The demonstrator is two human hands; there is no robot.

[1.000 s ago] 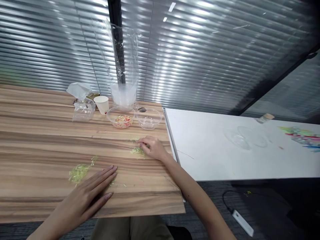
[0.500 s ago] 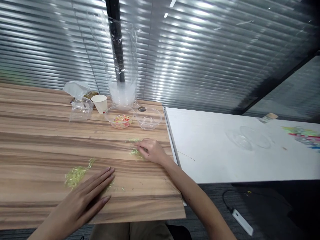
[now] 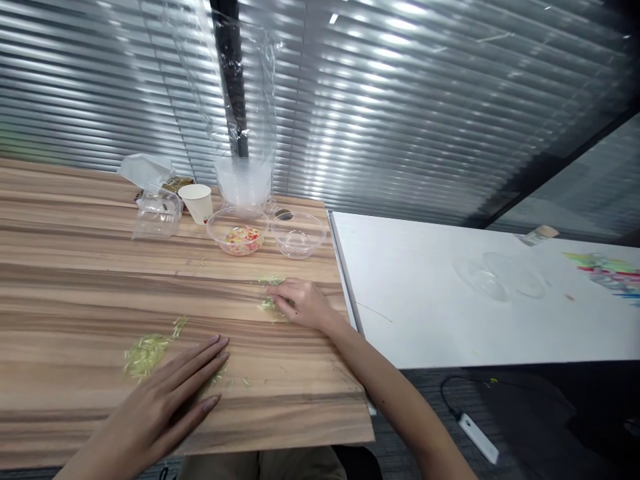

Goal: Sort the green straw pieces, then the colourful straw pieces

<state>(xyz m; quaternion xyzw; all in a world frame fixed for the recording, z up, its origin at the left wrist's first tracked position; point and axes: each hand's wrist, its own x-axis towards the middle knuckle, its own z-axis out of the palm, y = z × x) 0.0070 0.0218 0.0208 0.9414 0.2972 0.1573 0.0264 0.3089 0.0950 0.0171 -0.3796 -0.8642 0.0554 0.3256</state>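
My left hand [image 3: 170,390] lies flat on the wooden table with its fingers stretched out. A few loose yellow-green bits show beside its fingertips. To its upper left is a heap of small yellow-green slivers [image 3: 146,355]. My right hand [image 3: 303,303] rests lower on its side near the table's right part, thumb and fingertips drawn together over a second small pile of yellow-green slivers [image 3: 270,303]. Whatever sits between those fingertips is hidden. Beyond it stand a clear bowl with red, orange and yellow bits [image 3: 243,241] and another clear bowl [image 3: 299,237], which looks empty.
A paper cup [image 3: 197,203], a clear plastic container [image 3: 159,215] and a bag of stacked clear cups [image 3: 244,180] stand along the back. A white table [image 3: 410,320] adjoins at right, with clear lids [image 3: 515,275] and colourful straws [image 3: 607,273]. A power strip [image 3: 479,438] lies on the floor.
The view has shifted slightly. Both hands stay in nearly the same places, and the piles look unchanged.
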